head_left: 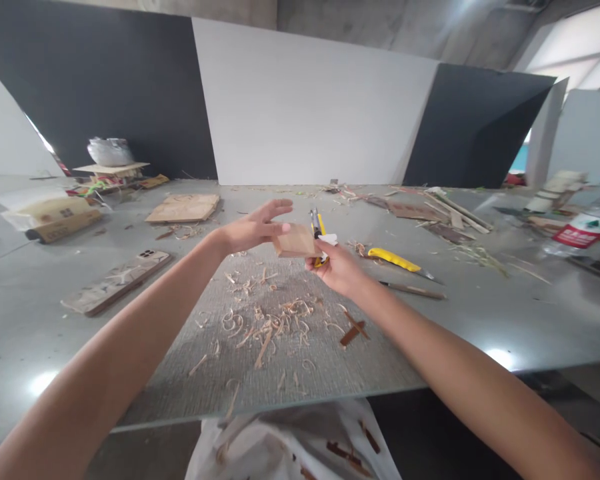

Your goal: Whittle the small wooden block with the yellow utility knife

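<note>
A small pale wooden block [295,241] is raised over the table in front of me. My right hand [336,267] grips its right end, and something white [329,238] shows at the thumb. A yellow-and-black cutter [317,227] shows just behind the block by that hand; whether the fingers hold it too is unclear. At the block's left end is my left hand [260,223], fingers stretched out and apart, thumb against the wood. Curled wood shavings [275,323] lie on the grey textured mat [180,373] underneath.
Right of my hands lie a yellow utility knife [395,260] and a thin-handled tool [415,290]. A phone [117,281] and a wooden board [184,208] are on the left. Wood strips [457,210] and a plastic bottle [583,230] occupy the right side.
</note>
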Motion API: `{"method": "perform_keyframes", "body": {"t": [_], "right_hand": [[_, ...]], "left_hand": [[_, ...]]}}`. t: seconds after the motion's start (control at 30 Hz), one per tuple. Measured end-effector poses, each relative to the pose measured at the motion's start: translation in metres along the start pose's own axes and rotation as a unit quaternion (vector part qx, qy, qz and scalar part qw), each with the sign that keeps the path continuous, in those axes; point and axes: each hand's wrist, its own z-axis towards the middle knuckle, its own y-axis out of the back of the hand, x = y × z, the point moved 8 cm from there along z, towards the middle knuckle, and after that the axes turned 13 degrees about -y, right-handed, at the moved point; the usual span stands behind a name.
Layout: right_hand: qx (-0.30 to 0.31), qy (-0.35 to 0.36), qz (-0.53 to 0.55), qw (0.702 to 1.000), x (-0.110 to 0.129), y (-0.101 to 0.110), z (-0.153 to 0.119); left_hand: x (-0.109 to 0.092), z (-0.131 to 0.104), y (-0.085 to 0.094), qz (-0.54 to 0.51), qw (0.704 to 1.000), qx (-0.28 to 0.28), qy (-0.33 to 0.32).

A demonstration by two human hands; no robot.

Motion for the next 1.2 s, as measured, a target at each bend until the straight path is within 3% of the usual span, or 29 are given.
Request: {"method": "perform_keyframes", "body": {"t": [0.17, 0.33, 0.5, 0.63, 0.73, 0.8, 0.87, 0.97, 1.07, 1.2], "right_hand": [[-0.009, -0.019, 0.08, 0.997, 0.0, 0.002, -0.005], [0.037, -0.046, 0.094, 0.994, 0.001, -0.006, -0.01], [0.094, -0.088, -0.008, 0.992, 0.012, 0.009, -0.008], [0.116, -0.095, -0.17, 0.974, 0.027, 0.028, -0.013], [0.102, -0.101, -0.301, 0.943, 0.028, 0.038, -0.015], [0.046, -0.07, -0.394, 0.915, 0.029, 0.046, -0.012], [-0.021, -0.022, -0.474, 0.88, 0.031, 0.05, -0.008], [-0.074, 0.042, -0.578, 0.811, 0.029, 0.044, -0.004], [-0.111, 0.111, -0.638, 0.754, 0.03, 0.033, -0.004], [-0.195, 0.161, -0.653, 0.714, 0.038, 0.033, -0.005]], "left_hand": [[-0.01, 0.002, -0.011, 0.029, 0.997, 0.024, -0.067], [-0.014, 0.006, -0.01, 0.009, 0.992, -0.006, -0.124], [0.0, 0.003, 0.012, 0.027, 0.993, -0.039, -0.104], [0.028, -0.005, 0.018, 0.06, 0.997, 0.038, -0.037], [0.043, -0.012, 0.018, 0.05, 0.995, 0.083, -0.011], [0.048, -0.016, 0.016, 0.029, 0.995, 0.1, 0.007], [0.05, -0.019, 0.012, 0.004, 0.993, 0.115, 0.027], [0.051, -0.022, 0.005, -0.026, 0.99, 0.128, 0.048], [0.05, -0.022, -0.001, -0.037, 0.989, 0.136, 0.053], [0.049, -0.022, -0.006, -0.041, 0.987, 0.147, 0.052]]}}
